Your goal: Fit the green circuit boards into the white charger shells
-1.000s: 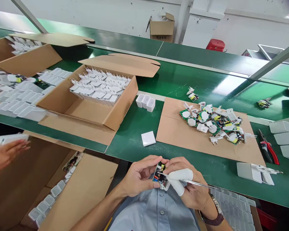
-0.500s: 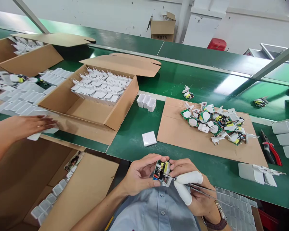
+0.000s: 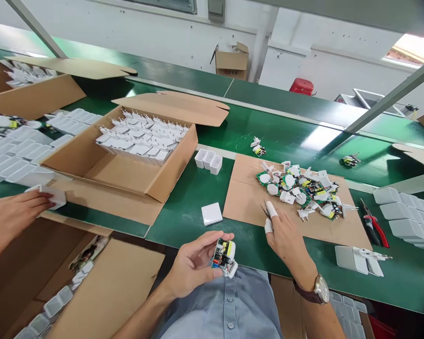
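My left hand (image 3: 194,263) grips a charger circuit board (image 3: 224,254) by its edges, in front of my shirt. Yellow, white, red and blue parts show on the board, and a white plastic plug piece hangs at its lower end. Over the near edge of the cardboard sheet (image 3: 247,188) is my right hand (image 3: 284,235), with white finger cots on two fingers. It is closed on dark metal tweezers (image 3: 265,210), whose tips point up and left. Just beyond them lies a heap of circuit boards with white plugs (image 3: 300,188). A white square cover (image 3: 211,214) rests to the left.
An open carton (image 3: 127,172) holds rows of white chargers. Three white housings (image 3: 208,161) stand beside it. Red-handled pliers (image 3: 374,226), more white housings (image 3: 406,214) and a charger case (image 3: 353,259) lie to the right. A co-worker's hand (image 3: 24,207) touches a white housing at far left.
My right hand has left the circuit board and moved up and right to the cardboard, still with the tweezers. My left hand keeps the board. The view has shifted slightly.
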Demonstrator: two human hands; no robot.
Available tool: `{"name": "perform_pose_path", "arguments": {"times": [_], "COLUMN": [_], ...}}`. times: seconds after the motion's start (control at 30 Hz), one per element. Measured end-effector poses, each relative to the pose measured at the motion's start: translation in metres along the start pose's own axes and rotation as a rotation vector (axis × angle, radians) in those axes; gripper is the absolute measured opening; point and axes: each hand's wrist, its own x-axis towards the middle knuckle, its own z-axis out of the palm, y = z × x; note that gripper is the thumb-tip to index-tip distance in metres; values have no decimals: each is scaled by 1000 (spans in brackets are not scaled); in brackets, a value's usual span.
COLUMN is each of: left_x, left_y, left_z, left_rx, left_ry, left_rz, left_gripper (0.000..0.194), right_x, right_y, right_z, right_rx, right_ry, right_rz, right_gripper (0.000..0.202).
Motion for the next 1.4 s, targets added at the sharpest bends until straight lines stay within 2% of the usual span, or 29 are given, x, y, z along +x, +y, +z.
{"name": "perform_pose_path", "arguments": {"times": [0.07, 0.13, 0.27, 0.3, 0.4, 0.43, 0.5, 0.57, 0.7, 0.77, 0.87, 0.93, 1.03, 1.1, 1.23, 1.3, 1.4], "left_x": [-1, -1, 1, 3, 11, 15, 20, 22, 21, 24, 38, 50, 58, 54, 40, 38, 39], "left_y": [-1, -1, -1, 0, 1, 1, 0, -3, -9, -8, -3, -1, -1, 0, 6, 9, 10], "left_z": [-1, -2, -2, -1, 4, 6, 11, 14, 13, 5, -19, -37, -53, -51, -28, -18, -13], "left_rx": [-10, -17, 7, 27, 82, 87, 96, 133, 238, 343, 733, 988, 1105, 1034, 750, 698, 696], "left_ry": [5, 13, 65, 84, 124, 119, 109, 121, 130, 72, 63, 114, 131, 91, -28, -58, -73], "left_rz": [-19, -32, -30, -18, 46, 66, 100, 128, 120, 101, 95, 69, 0, -21, -35, -29, -29], "left_gripper": [64, 63, 58, 57, 53, 53, 53, 55, 62, 79, 101, 94, 70, 66, 72, 69, 67], "right_x": [6, 12, 14, 12, 0, -5, -12, -17, -21, -23, -23, -21, -19, -19, -21, -22, -22], "right_y": [9, 14, 7, 0, -30, -41, -59, -71, -75, -69, -57, -49, -44, -45, -52, -56, -57], "right_z": [9, 13, 1, -6, -20, -22, -19, -11, 0, -2, -7, -11, -14, -17, -22, -25, -29], "right_rx": [-47, -59, -13, 81, 567, 725, 947, 1079, 1208, 1196, 1044, 929, 797, 731, 691, 677, 651], "right_ry": [-71, -90, -45, -26, -42, -62, -44, 24, 137, 219, 319, 369, 434, 447, 419, 415, 374], "right_rz": [1, 13, -6, -36, -167, -194, -172, -83, 19, 21, 22, 2, -47, -71, -147, -197, -237], "right_gripper": [47, 39, 25, 27, 67, 73, 67, 59, 53, 51, 54, 57, 63, 67, 73, 76, 77]}}
